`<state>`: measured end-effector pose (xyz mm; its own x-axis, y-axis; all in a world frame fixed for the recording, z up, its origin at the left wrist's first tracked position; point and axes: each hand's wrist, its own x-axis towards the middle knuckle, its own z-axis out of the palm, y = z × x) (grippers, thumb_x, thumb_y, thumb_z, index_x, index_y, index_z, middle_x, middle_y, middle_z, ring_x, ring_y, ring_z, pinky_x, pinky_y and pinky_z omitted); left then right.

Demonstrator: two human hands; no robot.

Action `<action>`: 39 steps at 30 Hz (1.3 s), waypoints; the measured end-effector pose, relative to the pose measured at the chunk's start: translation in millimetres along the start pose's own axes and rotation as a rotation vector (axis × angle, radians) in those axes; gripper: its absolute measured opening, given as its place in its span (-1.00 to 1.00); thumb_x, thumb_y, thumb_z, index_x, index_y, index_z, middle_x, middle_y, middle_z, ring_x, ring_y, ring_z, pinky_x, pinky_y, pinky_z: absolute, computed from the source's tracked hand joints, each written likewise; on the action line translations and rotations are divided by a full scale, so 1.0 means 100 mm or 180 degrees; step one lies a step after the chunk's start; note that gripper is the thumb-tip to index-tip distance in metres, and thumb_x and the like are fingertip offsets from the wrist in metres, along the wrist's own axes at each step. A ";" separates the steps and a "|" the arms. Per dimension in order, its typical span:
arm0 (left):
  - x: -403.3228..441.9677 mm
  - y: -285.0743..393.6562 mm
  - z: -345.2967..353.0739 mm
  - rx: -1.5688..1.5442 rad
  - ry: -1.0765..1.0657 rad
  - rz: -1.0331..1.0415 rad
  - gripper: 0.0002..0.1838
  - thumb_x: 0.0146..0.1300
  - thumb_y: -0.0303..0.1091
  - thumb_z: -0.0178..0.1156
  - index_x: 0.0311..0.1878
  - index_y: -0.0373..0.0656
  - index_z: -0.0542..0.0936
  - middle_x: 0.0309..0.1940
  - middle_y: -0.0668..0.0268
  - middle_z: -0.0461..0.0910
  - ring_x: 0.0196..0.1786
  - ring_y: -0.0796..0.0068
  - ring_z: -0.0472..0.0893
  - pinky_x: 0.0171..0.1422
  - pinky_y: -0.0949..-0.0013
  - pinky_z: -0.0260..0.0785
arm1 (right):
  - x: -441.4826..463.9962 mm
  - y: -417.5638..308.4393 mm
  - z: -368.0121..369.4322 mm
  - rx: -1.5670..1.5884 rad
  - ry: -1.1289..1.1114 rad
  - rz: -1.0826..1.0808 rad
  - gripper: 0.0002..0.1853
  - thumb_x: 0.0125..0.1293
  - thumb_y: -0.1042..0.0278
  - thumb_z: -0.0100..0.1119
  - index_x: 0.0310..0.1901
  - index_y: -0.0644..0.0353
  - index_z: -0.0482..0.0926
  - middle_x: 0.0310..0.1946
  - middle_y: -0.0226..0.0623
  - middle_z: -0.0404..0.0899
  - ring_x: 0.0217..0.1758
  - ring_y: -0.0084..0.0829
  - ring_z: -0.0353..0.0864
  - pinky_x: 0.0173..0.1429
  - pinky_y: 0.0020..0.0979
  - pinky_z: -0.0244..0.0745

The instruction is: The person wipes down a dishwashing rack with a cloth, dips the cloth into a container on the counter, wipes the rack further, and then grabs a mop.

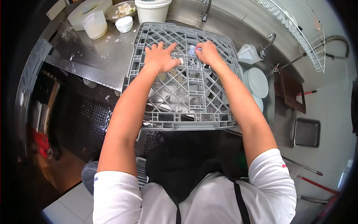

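In front of me is a grey plastic dish rack (pixel 194 116) with an open lattice, spanning the metal counter and sink area. My left hand (pixel 159 58) lies on the lattice with its fingers spread. A small whitish bit (pixel 181 60) shows by its thumb. Farther right, my right hand (pixel 208 52) is closed at the upper part of the rack, its fingers pinched together. A small pale-blue thing (pixel 192 50) shows at its fingertips, too little visible to name. Pale shapes show through the lattice, but I cannot make them out.
Left of the rack, the wet steel counter (pixel 93 63) holds a plastic jug (pixel 94 26), stacked white bowls (pixel 124 24), a metal bowl of scraps (pixel 120 11) and a white bucket (pixel 153 11). White plates (pixel 257 83) stand stacked at right, below a faucet (pixel 269 42).
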<state>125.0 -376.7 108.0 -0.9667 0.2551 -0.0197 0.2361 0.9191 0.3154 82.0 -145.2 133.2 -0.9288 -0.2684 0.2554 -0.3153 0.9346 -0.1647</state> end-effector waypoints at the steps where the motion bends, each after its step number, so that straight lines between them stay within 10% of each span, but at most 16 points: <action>1: 0.02 -0.02 0.01 0.0031 0.0052 0.0037 -0.14 0.24 0.27 0.11 0.63 0.39 0.22 0.57 0.01 0.24 0.52 -0.13 0.32 0.57 -0.17 0.07 | 0.07 -0.03 0.00 -0.0233 -0.0649 0.0100 -0.79 0.23 0.28 0.38 -0.13 0.11 0.69 -0.23 0.00 0.75 -0.15 0.07 0.75 0.02 -0.05 0.64; 9: 0.00 -0.06 0.01 -0.0004 -0.0033 0.0109 -0.15 0.29 0.27 0.10 0.65 0.38 0.19 0.56 0.01 0.25 0.51 -0.06 0.32 0.52 -0.12 0.12 | 0.48 -0.16 0.09 -0.1629 -0.1567 -0.0581 -0.78 0.20 0.42 0.34 -0.17 0.39 0.72 -0.17 0.25 0.72 -0.05 0.18 0.74 0.09 -0.04 0.68; 17: -0.01 -0.08 0.05 0.0049 0.0005 0.0143 -0.15 0.30 0.27 0.09 0.65 0.40 0.17 0.57 -0.04 0.23 0.49 -0.07 0.34 0.49 -0.10 0.15 | 0.73 0.04 -0.15 -0.1289 -0.1785 -0.1329 -0.75 0.24 0.35 0.37 -0.05 0.14 0.78 -0.24 0.06 0.75 -0.16 0.08 0.75 -0.02 -0.08 0.65; 23: 0.00 -0.08 0.13 0.0068 0.0209 0.0181 -0.15 0.28 0.26 0.12 0.64 0.38 0.20 0.55 -0.06 0.26 0.47 -0.08 0.37 0.47 -0.09 0.17 | 0.57 -0.22 -0.35 0.0428 -0.0522 -0.0438 -0.83 0.24 0.44 0.33 -0.13 0.17 0.69 -0.30 -0.01 0.73 -0.27 0.04 0.71 -0.13 -0.14 0.59; 25: 0.02 -0.09 0.17 0.0069 0.0298 0.0207 -0.15 0.27 0.25 0.13 0.64 0.38 0.22 0.54 -0.07 0.26 0.46 -0.08 0.37 0.47 -0.09 0.18 | 0.44 0.06 0.01 -0.0106 -0.0292 -0.1389 -0.85 0.22 0.47 0.31 -0.16 0.20 0.66 -0.24 -0.05 0.66 -0.12 0.03 0.67 0.00 -0.12 0.57; 39: 0.00 -0.09 0.18 0.0021 0.0341 0.0203 -0.18 0.26 0.24 0.16 0.61 0.40 0.28 0.50 -0.05 0.31 0.40 -0.04 0.42 0.42 -0.05 0.21 | 0.53 0.22 -0.09 -0.0373 -0.1054 -0.2354 -0.73 0.23 0.53 0.33 -0.06 -0.02 0.76 -0.10 -0.29 0.60 -0.03 -0.12 0.62 0.02 -0.19 0.56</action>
<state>124.8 -380.1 88.2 -0.9547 0.2797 0.1019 0.2976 0.9041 0.3066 27.7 -136.4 151.3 -0.5038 -0.8630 -0.0386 -0.8637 0.5023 0.0412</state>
